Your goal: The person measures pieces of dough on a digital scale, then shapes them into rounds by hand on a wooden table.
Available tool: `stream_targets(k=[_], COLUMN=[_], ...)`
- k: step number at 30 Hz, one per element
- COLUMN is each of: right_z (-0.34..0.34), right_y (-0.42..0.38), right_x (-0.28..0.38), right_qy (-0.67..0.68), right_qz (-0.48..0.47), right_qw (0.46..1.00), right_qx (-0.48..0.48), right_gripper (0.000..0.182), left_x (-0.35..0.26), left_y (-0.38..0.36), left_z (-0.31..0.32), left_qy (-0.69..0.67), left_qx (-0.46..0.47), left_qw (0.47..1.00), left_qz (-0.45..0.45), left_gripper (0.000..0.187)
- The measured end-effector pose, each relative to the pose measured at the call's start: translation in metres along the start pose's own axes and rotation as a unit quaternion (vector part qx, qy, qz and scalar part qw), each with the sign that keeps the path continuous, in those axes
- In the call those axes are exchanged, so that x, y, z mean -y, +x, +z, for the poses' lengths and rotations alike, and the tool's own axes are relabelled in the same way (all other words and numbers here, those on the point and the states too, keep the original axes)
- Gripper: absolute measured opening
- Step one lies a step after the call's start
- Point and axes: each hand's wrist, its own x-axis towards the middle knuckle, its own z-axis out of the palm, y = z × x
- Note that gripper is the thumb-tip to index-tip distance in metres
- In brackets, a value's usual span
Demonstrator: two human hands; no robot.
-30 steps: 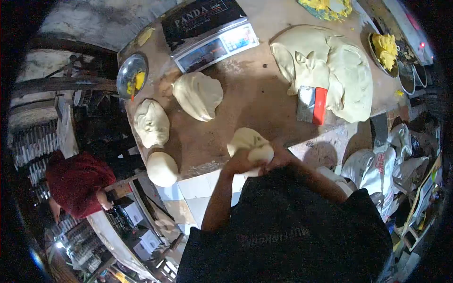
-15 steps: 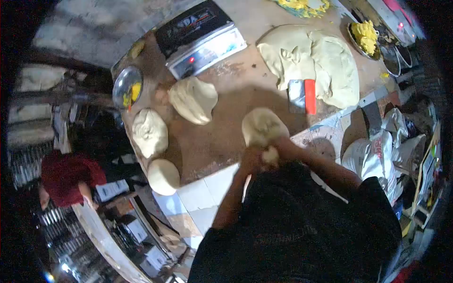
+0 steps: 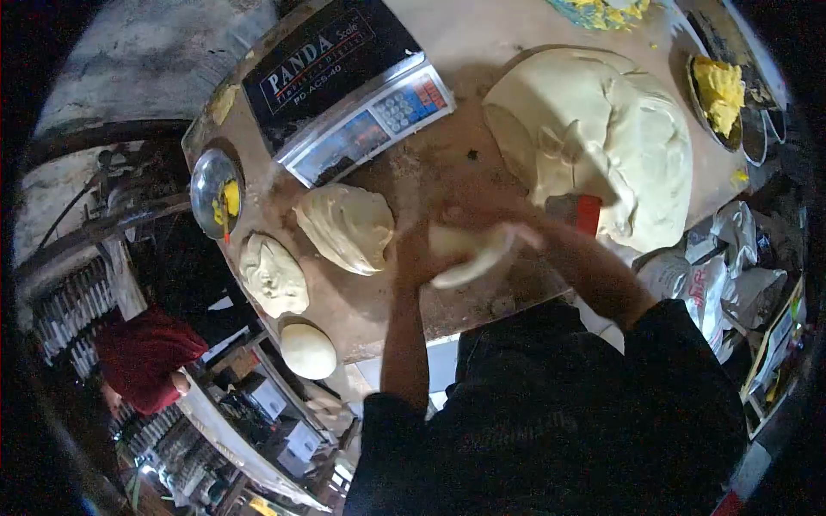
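Note:
A piece of dough (image 3: 471,268) lies near the table's front edge between my two hands. My left hand (image 3: 423,251) is at its left side and my right hand (image 3: 503,222) reaches over its far right side. Both hands are smeared by motion, so their fingers cannot be made out. To the left sit a folded lump of dough (image 3: 346,228), a wrinkled lump (image 3: 274,275) and a smooth dough ball (image 3: 309,351). A large mass of dough (image 3: 619,129) spreads at the right, with a red-handled dough scraper (image 3: 588,214) against its near edge, partly behind my right arm.
A digital scale (image 3: 370,129) with a black platform stands at the back left. A metal bowl (image 3: 217,193) with yellow paste is at the left edge, a dish of yellow paste (image 3: 719,95) at the right. White sacks (image 3: 710,279) stand right; a person in red (image 3: 151,359) is left.
My hands have moved away from my body, farther over the table. The dough beneath them now lies flatter and turned. The camera view has shifted closer to the table.

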Motion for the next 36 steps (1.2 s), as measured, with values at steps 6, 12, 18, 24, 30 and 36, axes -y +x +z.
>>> stream_targets(k=[6, 12, 18, 24, 30, 36], right_z=[0.043, 0.115, 0.127, 0.189, 0.181, 0.146], right_y=[-0.008, -0.020, -0.051, -0.040, -0.039, 0.015], right_x=[0.019, -0.066, 0.027, -0.014, 0.095, 0.104], right_qy=[-0.075, 0.420, 0.618, 0.276, -0.143, 0.160], right_qz=[-0.034, 0.110, -0.057, 0.070, -0.035, 0.141], right_qw=[0.992, 0.810, 0.648, 0.921, 0.964, 0.973], right_qx=[0.095, -0.394, -0.441, -0.265, -0.223, -0.083], right_gripper=[0.045, 0.064, 0.048, 0.039, 0.055, 0.036], left_x=[0.015, 0.024, -0.001, 0.058, 0.121, 0.129], left_y=[-0.074, -0.024, 0.022, -0.095, -0.175, -0.137], left_z=[0.027, -0.021, 0.003, -0.001, 0.037, 0.021], left_qy=[-0.068, 0.129, 0.133, -0.064, -0.087, 0.032], left_qx=[-0.008, -0.105, 0.027, -0.091, -0.098, -0.239], left_qw=[0.995, 0.974, 0.978, 0.989, 0.991, 0.964], left_qz=[-0.067, 0.154, 0.158, 0.095, -0.012, 0.116], left_gripper=[0.088, 0.084, 0.084, 0.084, 0.094, 0.086])
